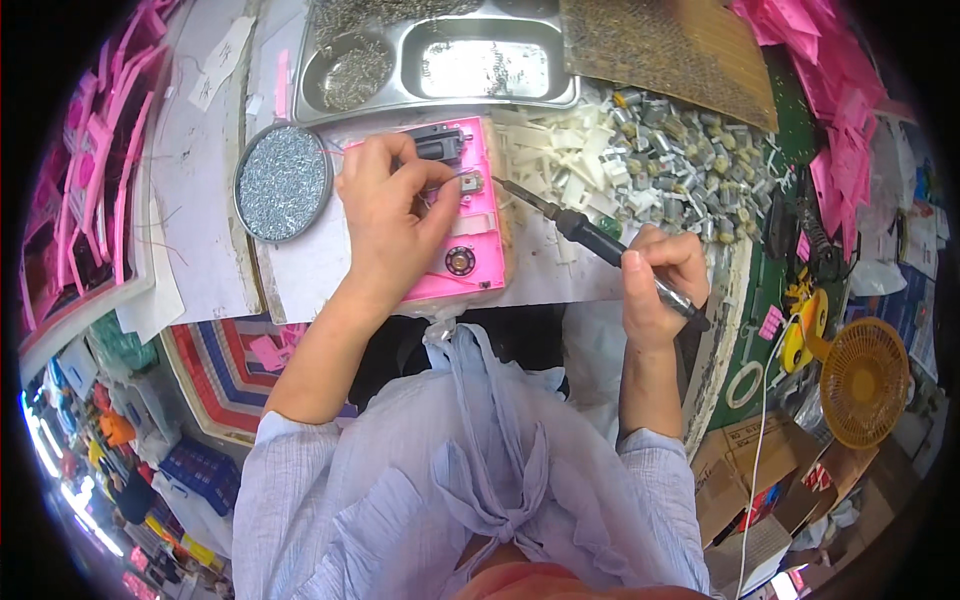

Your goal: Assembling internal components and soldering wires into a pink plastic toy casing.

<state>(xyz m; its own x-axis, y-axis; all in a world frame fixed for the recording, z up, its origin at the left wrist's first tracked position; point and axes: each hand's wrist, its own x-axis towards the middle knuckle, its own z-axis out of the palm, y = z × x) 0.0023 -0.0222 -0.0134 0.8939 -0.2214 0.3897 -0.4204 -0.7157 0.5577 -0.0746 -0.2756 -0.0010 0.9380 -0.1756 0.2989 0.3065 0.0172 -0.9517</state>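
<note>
A pink plastic housing (485, 270) lies on the worktable in front of me, with a black plastic block (436, 145), a small silver part (471, 183) and a round black speaker-like part (460, 261) in it. Over its left side is my left hand (395, 205), thumb and fingers pinched beside the silver part; what they hold, if anything, is hidden. My right hand (665, 285) is wrapped round a pen-shaped screwdriver (590, 238) with a black grip. Its thin tip points left, close to the housing's right edge.
Left of the housing stands a round dish (240, 215) of small screws. Behind is a metal tray (490, 103) with small parts. White plastic pieces (560, 150) and silver motors (680, 160) are heaped on the right, below a brown board (670, 50). An orange fan (865, 385) stands at far right.
</note>
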